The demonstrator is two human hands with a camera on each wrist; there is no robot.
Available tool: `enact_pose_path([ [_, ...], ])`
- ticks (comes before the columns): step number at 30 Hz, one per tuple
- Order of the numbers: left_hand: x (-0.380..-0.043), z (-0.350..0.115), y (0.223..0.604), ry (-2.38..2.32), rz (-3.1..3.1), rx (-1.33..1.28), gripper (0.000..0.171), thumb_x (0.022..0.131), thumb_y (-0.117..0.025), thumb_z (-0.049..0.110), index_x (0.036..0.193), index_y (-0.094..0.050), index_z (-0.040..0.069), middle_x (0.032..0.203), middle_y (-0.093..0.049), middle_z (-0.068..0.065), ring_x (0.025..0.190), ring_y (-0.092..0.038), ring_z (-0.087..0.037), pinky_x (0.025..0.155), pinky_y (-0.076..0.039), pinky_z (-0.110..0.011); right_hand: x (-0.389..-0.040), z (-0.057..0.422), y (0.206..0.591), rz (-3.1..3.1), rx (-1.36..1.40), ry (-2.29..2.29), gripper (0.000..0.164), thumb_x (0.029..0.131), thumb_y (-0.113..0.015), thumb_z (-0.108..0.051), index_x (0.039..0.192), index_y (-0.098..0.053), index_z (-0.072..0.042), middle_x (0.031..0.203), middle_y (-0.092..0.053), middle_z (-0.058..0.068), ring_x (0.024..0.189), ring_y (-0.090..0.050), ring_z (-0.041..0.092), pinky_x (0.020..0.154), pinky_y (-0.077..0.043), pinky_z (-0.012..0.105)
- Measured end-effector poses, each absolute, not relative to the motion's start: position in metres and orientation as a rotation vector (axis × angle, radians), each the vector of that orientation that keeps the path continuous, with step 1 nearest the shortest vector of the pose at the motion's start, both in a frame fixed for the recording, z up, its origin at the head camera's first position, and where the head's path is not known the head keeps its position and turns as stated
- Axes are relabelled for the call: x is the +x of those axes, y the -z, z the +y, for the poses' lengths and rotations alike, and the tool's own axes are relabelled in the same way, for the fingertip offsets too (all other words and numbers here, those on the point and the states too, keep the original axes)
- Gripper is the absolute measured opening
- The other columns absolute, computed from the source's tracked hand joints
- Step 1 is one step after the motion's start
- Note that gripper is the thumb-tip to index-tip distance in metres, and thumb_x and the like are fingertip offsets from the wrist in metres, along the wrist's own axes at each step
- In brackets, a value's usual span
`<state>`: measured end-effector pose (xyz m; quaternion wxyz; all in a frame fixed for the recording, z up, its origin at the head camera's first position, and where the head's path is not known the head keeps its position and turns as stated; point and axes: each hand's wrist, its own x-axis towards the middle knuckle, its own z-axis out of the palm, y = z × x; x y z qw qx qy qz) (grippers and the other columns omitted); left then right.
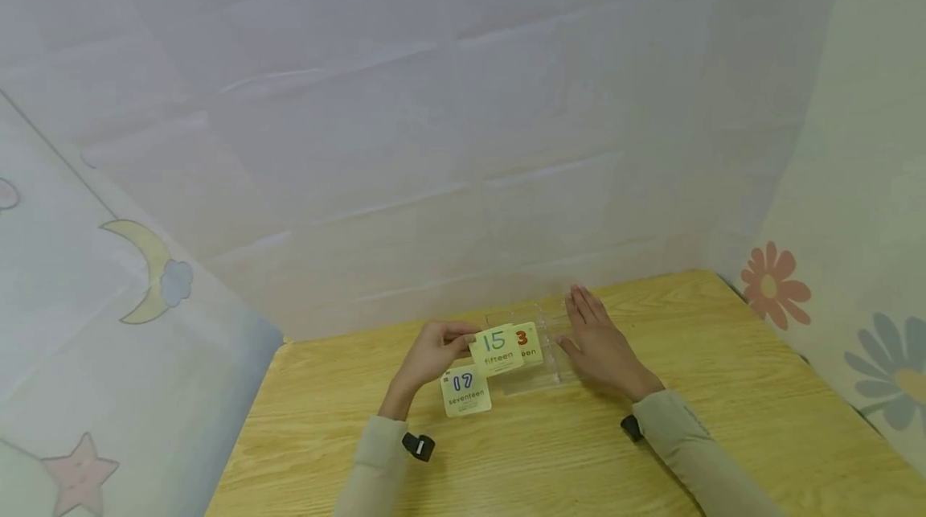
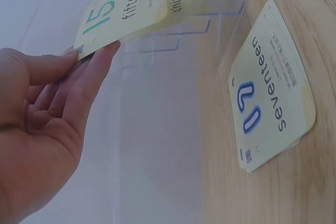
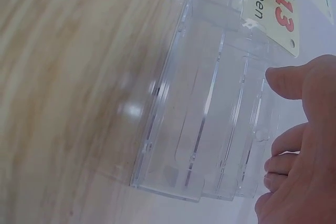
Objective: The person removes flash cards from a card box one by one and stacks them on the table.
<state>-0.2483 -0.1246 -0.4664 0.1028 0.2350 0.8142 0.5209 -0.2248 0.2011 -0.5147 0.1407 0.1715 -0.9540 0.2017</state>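
My left hand (image 1: 432,354) pinches a yellow number card marked 15, "fifteen" (image 1: 496,358), by its left edge between thumb and fingers. This card overlaps a "thirteen" card (image 3: 275,11) with a red 13, which stands in a clear, stepped plastic holder (image 3: 210,114). Whether the fifteen card touches the holder I cannot tell. Below the left hand, a "seventeen" card (image 2: 273,87) lies on the table, apparently atop at least one more card. My right hand (image 1: 602,348) is at the holder's right side, its fingers extended; contact with the holder is unclear.
The holder stands on a wood-grain table (image 1: 550,453). A pale, creased sheet (image 1: 434,139) rises behind the table's far edge. Side panels carry a moon (image 1: 150,264) on the left and a red flower (image 1: 784,298) on the right.
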Motion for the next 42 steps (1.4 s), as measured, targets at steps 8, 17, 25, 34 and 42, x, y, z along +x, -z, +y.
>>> enact_pose_path([
  [8, -0.253, -0.140, 0.468, -1.647, 2.295, 0.574, 0.027, 0.107, -0.060, 0.008, 0.129, -0.073, 0.000, 0.125, -0.074, -0.025, 0.107, -0.079, -0.031, 0.096, -0.062, -0.053, -0.225, 0.202, 0.512, -2.721, 0.494, -0.548, 0.078, 0.105, -0.065, -0.028, 0.158, -0.029, 0.016, 0.169, -0.021, 0.035, 0.159, -0.022, 0.052, 0.132, -0.020, 0.062],
  [17, -0.254, -0.158, 0.478, -1.655, 2.238, 0.479, 0.028, 0.106, -0.064, 0.013, 0.129, -0.073, -0.002, 0.124, -0.075, -0.023, 0.107, -0.079, -0.029, 0.093, -0.065, -0.042, -0.225, 0.202, 0.511, -2.745, 0.492, -0.560, 0.078, 0.105, -0.065, -0.027, 0.158, -0.027, 0.016, 0.170, -0.020, 0.035, 0.160, -0.019, 0.051, 0.131, -0.019, 0.064],
  [25, -0.254, -0.170, 0.490, -1.649, 2.226, 0.421, 0.027, 0.105, -0.064, 0.011, 0.126, -0.073, -0.003, 0.122, -0.076, -0.023, 0.105, -0.079, -0.028, 0.095, -0.064, -0.047, -0.226, 0.203, 0.512, -2.772, 0.493, -0.580, 0.079, 0.106, -0.064, -0.028, 0.159, -0.025, 0.015, 0.171, -0.016, 0.034, 0.161, -0.017, 0.051, 0.132, -0.017, 0.063],
  [34, -0.253, -0.179, 0.505, -1.652, 2.192, 0.369, 0.027, 0.105, -0.065, 0.010, 0.125, -0.073, -0.005, 0.121, -0.077, -0.022, 0.104, -0.079, -0.027, 0.089, -0.066, -0.037, -0.225, 0.201, 0.516, -2.728, 0.513, -0.626, 0.080, 0.106, -0.064, -0.027, 0.160, -0.022, 0.015, 0.171, -0.016, 0.034, 0.160, -0.018, 0.052, 0.132, -0.016, 0.063],
  [42, -0.253, -0.184, 0.515, -1.634, 2.194, 0.357, 0.027, 0.105, -0.063, 0.009, 0.125, -0.073, -0.006, 0.119, -0.077, -0.022, 0.102, -0.079, -0.025, 0.096, -0.063, -0.052, -0.225, 0.202, 0.514, -2.774, 0.506, -0.628, 0.081, 0.107, -0.062, -0.029, 0.162, -0.019, 0.013, 0.173, -0.011, 0.032, 0.162, -0.014, 0.049, 0.133, -0.013, 0.062],
])
